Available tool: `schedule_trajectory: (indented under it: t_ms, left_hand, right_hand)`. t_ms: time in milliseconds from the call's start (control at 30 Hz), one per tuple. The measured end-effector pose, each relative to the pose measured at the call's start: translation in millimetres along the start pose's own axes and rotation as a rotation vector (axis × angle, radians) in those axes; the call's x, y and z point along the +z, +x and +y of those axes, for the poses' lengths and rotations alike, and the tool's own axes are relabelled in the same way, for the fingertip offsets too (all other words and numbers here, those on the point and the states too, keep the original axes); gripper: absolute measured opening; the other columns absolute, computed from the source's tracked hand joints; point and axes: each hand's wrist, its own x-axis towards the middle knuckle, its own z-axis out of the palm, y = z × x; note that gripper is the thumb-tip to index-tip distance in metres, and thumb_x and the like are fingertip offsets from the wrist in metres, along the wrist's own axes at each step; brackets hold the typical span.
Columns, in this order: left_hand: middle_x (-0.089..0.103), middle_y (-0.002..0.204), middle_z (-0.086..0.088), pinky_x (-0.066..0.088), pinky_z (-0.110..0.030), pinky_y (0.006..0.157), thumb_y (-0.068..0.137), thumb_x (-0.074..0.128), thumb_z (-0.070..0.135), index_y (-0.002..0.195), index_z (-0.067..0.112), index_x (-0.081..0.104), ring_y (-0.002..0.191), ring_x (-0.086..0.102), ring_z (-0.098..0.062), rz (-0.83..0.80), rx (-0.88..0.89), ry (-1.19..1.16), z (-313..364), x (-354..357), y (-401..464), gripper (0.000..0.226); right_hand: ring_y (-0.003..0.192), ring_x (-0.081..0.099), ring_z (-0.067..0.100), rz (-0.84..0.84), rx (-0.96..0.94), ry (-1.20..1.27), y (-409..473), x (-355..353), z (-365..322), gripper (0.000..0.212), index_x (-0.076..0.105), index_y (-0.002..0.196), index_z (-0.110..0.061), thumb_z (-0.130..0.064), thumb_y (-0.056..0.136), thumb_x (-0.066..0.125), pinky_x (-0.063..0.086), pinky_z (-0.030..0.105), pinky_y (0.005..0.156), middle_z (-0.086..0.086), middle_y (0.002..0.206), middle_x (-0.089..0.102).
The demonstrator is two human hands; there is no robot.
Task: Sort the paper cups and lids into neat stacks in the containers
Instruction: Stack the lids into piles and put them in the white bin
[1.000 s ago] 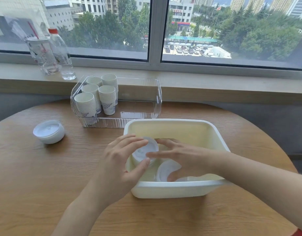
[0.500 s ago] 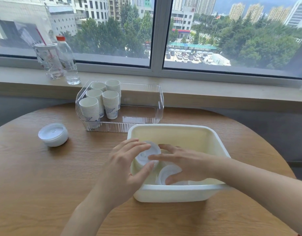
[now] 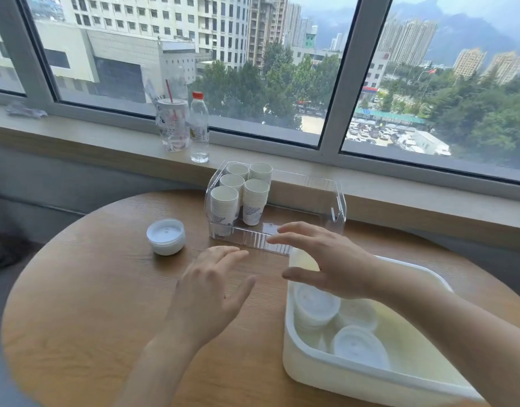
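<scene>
Far left, on the round wooden table [image 3: 76, 304]: a short stack of white lids [image 3: 165, 236], standing alone, well apart from both containers.

On the window ledge behind: a clear tumbler with a red straw [image 3: 172, 124] and, touching or just beside it, a water bottle with a red cap [image 3: 199, 127].

Centre: left hand [image 3: 208, 295] above the bare tabletop, palm down, fingers spread and relaxed, holding nothing. Contact with the wood cannot be told.

Behind it, the clear plastic container [image 3: 338, 201] holds five upright stacks of paper cups [image 3: 242, 195], all crowded into its left end.

Right of centre: right hand [image 3: 329, 259], fingers extended and splayed, thumb out, empty. It hangs over the near-left corner of the white bin [image 3: 370, 380], between the bin and the clear container.

Right: inside the white bin, several stacks of white lids [image 3: 358, 346] sit against its left wall; one stack lies just under the right hand.
</scene>
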Motion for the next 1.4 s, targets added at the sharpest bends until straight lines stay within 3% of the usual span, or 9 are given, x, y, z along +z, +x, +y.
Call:
schedule_trajectory:
  t_ms: [133,233,400,567,767,900,1033,1267,1400]
  left_hand:
    - [0.065,0.126,0.017,0.048,-0.030,0.095,0.092,0.074,0.045,0.127,0.028,0.071,0.121,0.056,-0.008,0.093,-0.129,0.026,-41,-7,3,0.038]
    - [0.063,0.126,0.013,0.050,-0.033,0.089,0.086,0.083,0.036,0.129,0.027,0.068,0.116,0.062,-0.016,0.201,-0.250,0.004,-78,-8,8,0.046]
    - [0.048,0.147,-0.009,0.046,-0.047,0.108,0.080,0.090,0.034,0.153,0.021,0.046,0.135,0.049,-0.031,0.299,-0.424,-0.030,-134,8,20,0.086]
    - [0.031,0.163,-0.012,0.043,-0.049,0.114,0.077,0.090,0.045,0.167,0.033,0.012,0.147,0.040,-0.031,0.242,-0.551,-0.123,-165,28,36,0.119]
    - [0.040,0.160,-0.010,0.045,-0.044,0.105,0.078,0.091,0.035,0.168,0.027,0.014,0.140,0.047,-0.031,0.304,-0.545,-0.159,-181,39,55,0.119]
    - [0.036,0.166,-0.008,0.039,-0.044,0.113,0.081,0.090,0.031,0.168,0.022,0.016,0.148,0.039,-0.030,0.320,-0.526,-0.169,-182,38,55,0.115]
    - [0.040,0.163,-0.004,0.041,-0.039,0.108,0.080,0.091,0.033,0.167,0.028,0.017,0.145,0.043,-0.025,0.313,-0.483,-0.189,-173,36,45,0.114]
    - [0.049,0.153,-0.002,0.043,-0.030,0.095,0.078,0.090,0.043,0.162,0.032,0.028,0.129,0.053,-0.019,0.334,-0.329,-0.196,-126,20,37,0.105]
    - [0.054,0.145,0.001,0.044,-0.030,0.090,0.080,0.088,0.045,0.160,0.027,0.033,0.122,0.055,-0.014,0.329,-0.181,-0.185,-80,5,40,0.099]
  right_hand:
    - [0.143,0.043,0.008,-0.030,-0.039,0.034,47,16,-18,0.057,0.040,0.154,-0.048,-0.059,0.101,0.056,0.038,0.031,0.116,-0.019,0.159,0.038]
    - [0.140,0.047,0.012,-0.080,-0.047,0.056,83,30,-29,0.058,0.040,0.155,-0.047,-0.059,0.101,0.057,0.041,0.039,0.116,-0.017,0.158,0.039]
    - [0.136,0.049,0.012,-0.108,-0.044,0.092,119,54,-32,0.058,0.041,0.154,-0.045,-0.059,0.100,0.057,0.040,0.034,0.113,-0.018,0.156,0.040]
    - [0.131,0.051,0.009,-0.073,-0.013,0.109,130,63,-27,0.057,0.041,0.152,-0.048,-0.061,0.099,0.057,0.040,0.027,0.107,-0.020,0.152,0.044]
    - [0.133,0.048,0.003,-0.076,0.013,0.160,134,67,-27,0.057,0.042,0.152,-0.048,-0.060,0.098,0.059,0.033,0.020,0.104,-0.023,0.151,0.044]
    - [0.135,0.048,0.008,-0.097,-0.013,0.118,133,70,-32,0.058,0.040,0.153,-0.046,-0.060,0.099,0.058,0.036,0.025,0.109,-0.020,0.154,0.042]
    - [0.134,0.052,0.010,-0.076,-0.013,0.118,129,66,-36,0.057,0.041,0.153,-0.045,-0.059,0.100,0.058,0.040,0.031,0.113,-0.020,0.154,0.042]
    - [0.130,0.055,0.012,0.042,0.000,0.159,114,44,-40,0.051,0.048,0.149,-0.042,-0.051,0.101,0.062,0.043,0.033,0.109,-0.018,0.149,0.049]
    - [0.133,0.053,0.009,0.090,0.005,0.191,94,31,-37,0.058,0.040,0.154,-0.042,-0.052,0.101,0.060,0.041,0.033,0.113,-0.016,0.152,0.048]
